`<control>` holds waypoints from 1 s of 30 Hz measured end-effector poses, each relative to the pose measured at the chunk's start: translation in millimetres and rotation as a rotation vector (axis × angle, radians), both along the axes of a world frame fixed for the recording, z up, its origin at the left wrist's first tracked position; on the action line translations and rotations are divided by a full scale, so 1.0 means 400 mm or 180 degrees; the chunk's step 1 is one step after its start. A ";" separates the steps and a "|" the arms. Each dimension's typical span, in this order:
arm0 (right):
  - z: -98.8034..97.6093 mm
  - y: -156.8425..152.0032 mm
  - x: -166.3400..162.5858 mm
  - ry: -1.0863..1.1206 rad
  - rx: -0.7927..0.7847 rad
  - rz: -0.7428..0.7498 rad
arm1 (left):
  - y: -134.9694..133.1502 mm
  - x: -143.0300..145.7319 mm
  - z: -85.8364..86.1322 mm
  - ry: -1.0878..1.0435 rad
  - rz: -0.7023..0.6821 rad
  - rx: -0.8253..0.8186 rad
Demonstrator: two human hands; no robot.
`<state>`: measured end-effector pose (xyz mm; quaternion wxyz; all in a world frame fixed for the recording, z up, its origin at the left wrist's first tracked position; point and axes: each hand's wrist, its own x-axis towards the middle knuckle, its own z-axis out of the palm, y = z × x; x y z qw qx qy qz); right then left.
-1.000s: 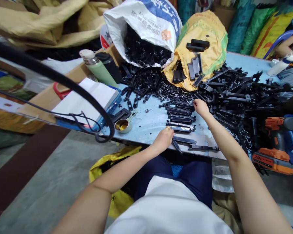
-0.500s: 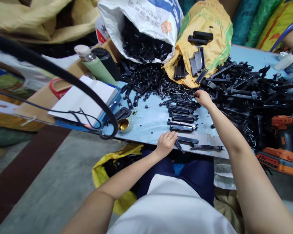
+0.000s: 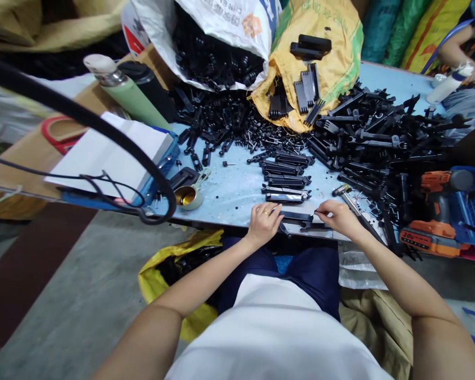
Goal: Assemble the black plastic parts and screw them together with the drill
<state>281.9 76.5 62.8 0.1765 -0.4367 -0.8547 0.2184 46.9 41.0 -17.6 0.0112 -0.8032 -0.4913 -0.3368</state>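
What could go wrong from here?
The right grip seems to pinch a small dark piece by one end of the black bar; it might slip loose. That bar lies near the front edge of the table, so it might slide off. The small cup stands near that edge too; a knock might tip it.

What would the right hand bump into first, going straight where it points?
Probably the long black bar just left of the right hand; they may even be touching, since depth is unclear.
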 end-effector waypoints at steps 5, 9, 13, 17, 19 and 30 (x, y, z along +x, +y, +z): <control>0.003 -0.004 -0.018 -0.0503 0.0247 0.0519 | 0.012 0.075 0.047 0.0480 -0.0762 -0.0570; -0.016 -0.010 -0.010 -0.0427 0.0484 0.0340 | 0.023 0.116 0.067 0.0712 -0.1037 -0.1131; -0.042 -0.021 0.006 -0.0369 0.0642 0.0342 | 0.027 0.117 0.070 0.0783 -0.1103 -0.1266; -0.073 -0.044 0.021 -0.0304 0.0825 0.0547 | 0.030 0.115 0.073 0.0803 -0.1043 -0.1295; -0.099 -0.056 0.031 -0.0180 0.1022 0.0533 | 0.031 0.120 0.073 0.0835 -0.0998 -0.1329; -0.157 -0.014 0.081 -0.0410 0.0983 0.1050 | 0.026 0.137 0.059 0.0692 -0.0824 -0.1376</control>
